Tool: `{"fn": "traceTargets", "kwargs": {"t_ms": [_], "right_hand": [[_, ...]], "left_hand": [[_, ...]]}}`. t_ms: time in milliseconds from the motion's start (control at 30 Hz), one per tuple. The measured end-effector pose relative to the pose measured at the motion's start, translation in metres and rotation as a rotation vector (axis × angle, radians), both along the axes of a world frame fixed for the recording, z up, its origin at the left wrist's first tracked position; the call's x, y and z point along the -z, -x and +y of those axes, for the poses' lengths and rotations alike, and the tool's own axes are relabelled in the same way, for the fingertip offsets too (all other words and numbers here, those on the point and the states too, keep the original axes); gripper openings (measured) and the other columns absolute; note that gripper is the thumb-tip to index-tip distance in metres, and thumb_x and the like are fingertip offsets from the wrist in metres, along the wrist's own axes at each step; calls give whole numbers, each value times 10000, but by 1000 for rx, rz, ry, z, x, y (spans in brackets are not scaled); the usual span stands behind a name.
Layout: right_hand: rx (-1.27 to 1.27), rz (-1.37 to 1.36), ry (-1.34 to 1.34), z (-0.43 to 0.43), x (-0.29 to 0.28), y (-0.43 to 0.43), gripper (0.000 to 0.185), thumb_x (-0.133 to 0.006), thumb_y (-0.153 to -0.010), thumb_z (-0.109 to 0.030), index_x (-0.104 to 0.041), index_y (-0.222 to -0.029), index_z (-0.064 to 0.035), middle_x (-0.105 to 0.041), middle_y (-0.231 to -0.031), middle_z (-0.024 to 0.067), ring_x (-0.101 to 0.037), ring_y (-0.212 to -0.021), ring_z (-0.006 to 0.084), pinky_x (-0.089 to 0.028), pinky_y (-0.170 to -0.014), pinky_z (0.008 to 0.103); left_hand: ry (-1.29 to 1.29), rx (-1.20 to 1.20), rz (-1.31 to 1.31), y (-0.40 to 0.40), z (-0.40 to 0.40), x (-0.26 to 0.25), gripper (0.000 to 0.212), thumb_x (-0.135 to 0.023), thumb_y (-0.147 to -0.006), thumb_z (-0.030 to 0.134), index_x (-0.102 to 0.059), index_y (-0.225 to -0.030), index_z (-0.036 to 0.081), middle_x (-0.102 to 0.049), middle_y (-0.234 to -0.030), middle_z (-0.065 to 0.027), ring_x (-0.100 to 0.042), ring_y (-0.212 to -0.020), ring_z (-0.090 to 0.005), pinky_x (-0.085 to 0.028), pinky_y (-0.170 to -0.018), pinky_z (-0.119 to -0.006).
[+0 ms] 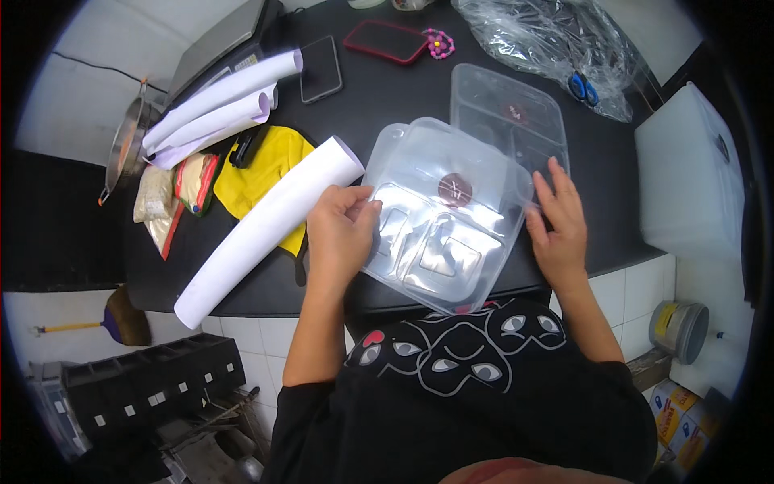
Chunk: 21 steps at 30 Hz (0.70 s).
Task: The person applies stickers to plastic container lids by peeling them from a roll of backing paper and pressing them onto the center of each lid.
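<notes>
Clear plastic compartment containers (417, 157) overlap in front of me, tilted over the near table edge. A round maroon sticker (455, 190) with white writing shows on the upper one. My left hand (341, 233) pinches their left rim between thumb and fingers. At the right corner, my right hand (559, 227) has its fingers spread; the thumb and fingertips are at the rim without a visible grip. Behind them, another clear compartment container (484, 91) with a similar sticker lies on the black table (393, 91). A rolled white sheet (266, 236) lies beside my left hand.
More rolled white sheets (224, 100), a yellow cloth (266, 160) and food packets (154, 196) are left. Two phones (321, 69) (387, 42) lie at the back. Blue-handled scissors (583, 89) rest on plastic wrapping (544, 42). A white bin (689, 175) stands right.
</notes>
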State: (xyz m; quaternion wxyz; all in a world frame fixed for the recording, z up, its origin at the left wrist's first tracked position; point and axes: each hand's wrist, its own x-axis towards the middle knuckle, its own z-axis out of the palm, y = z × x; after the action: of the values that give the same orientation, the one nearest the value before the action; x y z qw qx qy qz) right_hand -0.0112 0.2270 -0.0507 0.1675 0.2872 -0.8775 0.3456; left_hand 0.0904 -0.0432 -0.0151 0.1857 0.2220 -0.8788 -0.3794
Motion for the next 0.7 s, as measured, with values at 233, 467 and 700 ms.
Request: {"fn": "traceTargets", "kwargs": {"t_ms": [233, 467, 700], "right_hand": [[-18, 42, -110, -7, 6, -4, 433, -673, -782, -136, -597, -1200, -55, -503, -1327, 183, -460, -1234, 382, -398, -989, 439], [-39, 72, -123, -9, 7, -6, 427, -673, -783, -132, -596, -1196, -54, -512, -1310, 185, -462, -1226, 394, -398, -986, 442], [-58, 94, -151, -9, 7, -7, 432, -666, -788, -133, -591, -1207, -61, -506, -1318, 181, -466, -1222, 391, -402, -982, 445]], "left_hand": [[18, 24, -71, 0, 9, -15, 166, -694, -782, 37, -682, -937, -21, -644, -722, -53, -548, -633, -100, -461, -611, -247], [434, 124, 127, -1, 10, -19, 136, -696, -747, 26, -661, -872, -13, -618, -693, -96, -561, -606, -158, -463, -588, -275], [221, 103, -106, -2, 12, -34, 151, -707, -728, 34, -650, -862, -7, -618, -698, -83, -550, -595, -138, -465, -583, -276]]}}
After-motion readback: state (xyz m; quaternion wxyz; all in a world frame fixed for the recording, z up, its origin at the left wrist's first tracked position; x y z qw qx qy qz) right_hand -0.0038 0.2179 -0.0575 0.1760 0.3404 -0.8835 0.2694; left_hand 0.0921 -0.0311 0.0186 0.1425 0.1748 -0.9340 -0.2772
